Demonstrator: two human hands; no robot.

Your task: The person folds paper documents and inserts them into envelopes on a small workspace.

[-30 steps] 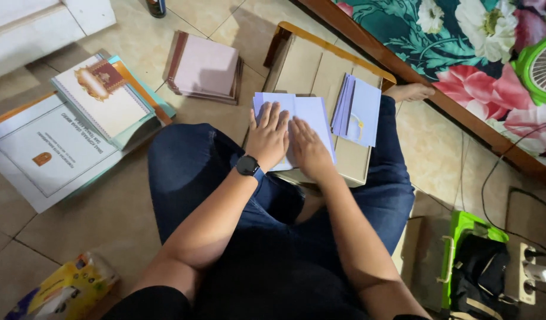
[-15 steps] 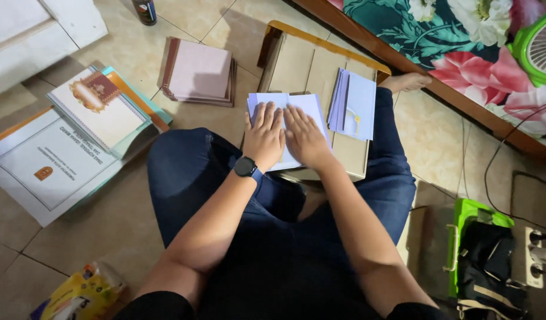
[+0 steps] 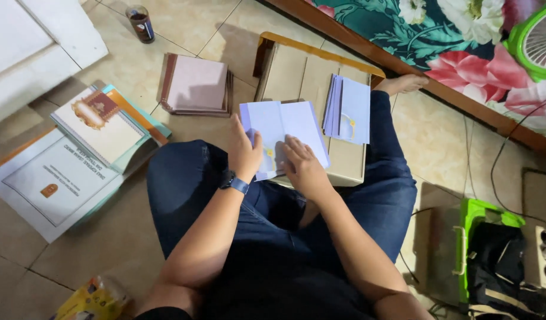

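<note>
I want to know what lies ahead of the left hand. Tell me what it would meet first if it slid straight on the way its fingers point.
The left hand lies on the pale folded sheet, fingers pointing away from the body. Straight on, it would probably cross the sheet's far edge onto the bare cardboard box.

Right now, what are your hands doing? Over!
Left hand and right hand flat on pale blue paper atop cardboard box. Paper stack alongside, apart. Nothing blocking.

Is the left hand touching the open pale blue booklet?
Touching. The head view shows the left hand lying flat on the booklet, fingers overlapping its page.
</note>
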